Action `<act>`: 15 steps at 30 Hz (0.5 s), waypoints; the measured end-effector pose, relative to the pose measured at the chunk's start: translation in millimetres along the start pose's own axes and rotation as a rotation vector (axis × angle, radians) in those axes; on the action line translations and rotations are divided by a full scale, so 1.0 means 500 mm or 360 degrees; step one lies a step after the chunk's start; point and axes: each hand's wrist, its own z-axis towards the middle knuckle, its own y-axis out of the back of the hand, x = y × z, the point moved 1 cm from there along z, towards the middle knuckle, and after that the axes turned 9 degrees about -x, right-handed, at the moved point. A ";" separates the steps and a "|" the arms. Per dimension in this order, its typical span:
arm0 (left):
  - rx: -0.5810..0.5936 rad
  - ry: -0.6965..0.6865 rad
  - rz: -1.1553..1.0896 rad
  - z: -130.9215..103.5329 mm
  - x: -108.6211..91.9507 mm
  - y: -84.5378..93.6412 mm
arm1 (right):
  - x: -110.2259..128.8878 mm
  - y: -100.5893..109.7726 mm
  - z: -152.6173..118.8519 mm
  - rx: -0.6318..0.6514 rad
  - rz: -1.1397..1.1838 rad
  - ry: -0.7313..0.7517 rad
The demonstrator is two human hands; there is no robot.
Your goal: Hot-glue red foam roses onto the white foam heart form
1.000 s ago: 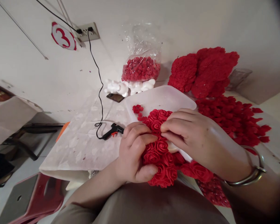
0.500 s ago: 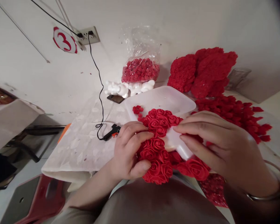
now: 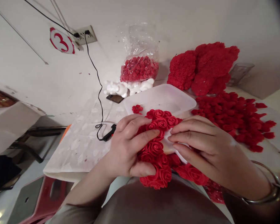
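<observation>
A white figure covered in part with red foam roses (image 3: 154, 148) is in front of my body. My left hand (image 3: 128, 146) wraps round its rose-covered left side, thumb low and fingers over the top. Some of its smooth white surface (image 3: 167, 143) shows bare between the hands. Against that bare part press the fingertips of my right hand (image 3: 214, 152), close together; whatever they pinch is hidden. Below the right hand, larger red roses (image 3: 193, 173) show. The black glue gun (image 3: 109, 133) lies left of my left hand, partly covered by it.
Behind the figure stands a translucent plastic tray (image 3: 163, 96). Small white bear shapes (image 3: 116, 88) and a phone (image 3: 115, 98) are near a bag of red flowers (image 3: 140, 69). Loose red roses (image 3: 231, 118) spread at right, below stacked red bunches (image 3: 207, 68). A black cord (image 3: 98, 77) runs to the wall socket.
My left hand has shifted its fingers further over the roses, covering more of the glue gun. My right fingertips have moved slightly left and down, hiding more of the white surface.
</observation>
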 end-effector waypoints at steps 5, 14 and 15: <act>-0.0018 -0.0033 0.0010 -0.001 0.003 -0.004 | -0.004 0.000 -0.002 0.0019 0.0021 -0.0007; 0.0076 0.0066 -0.0124 0.005 0.004 0.003 | -0.002 0.006 -0.004 -0.0113 0.0054 -0.0086; 0.0061 0.0091 -0.0148 0.005 0.005 0.007 | -0.004 0.008 -0.008 -0.0144 0.0077 -0.0120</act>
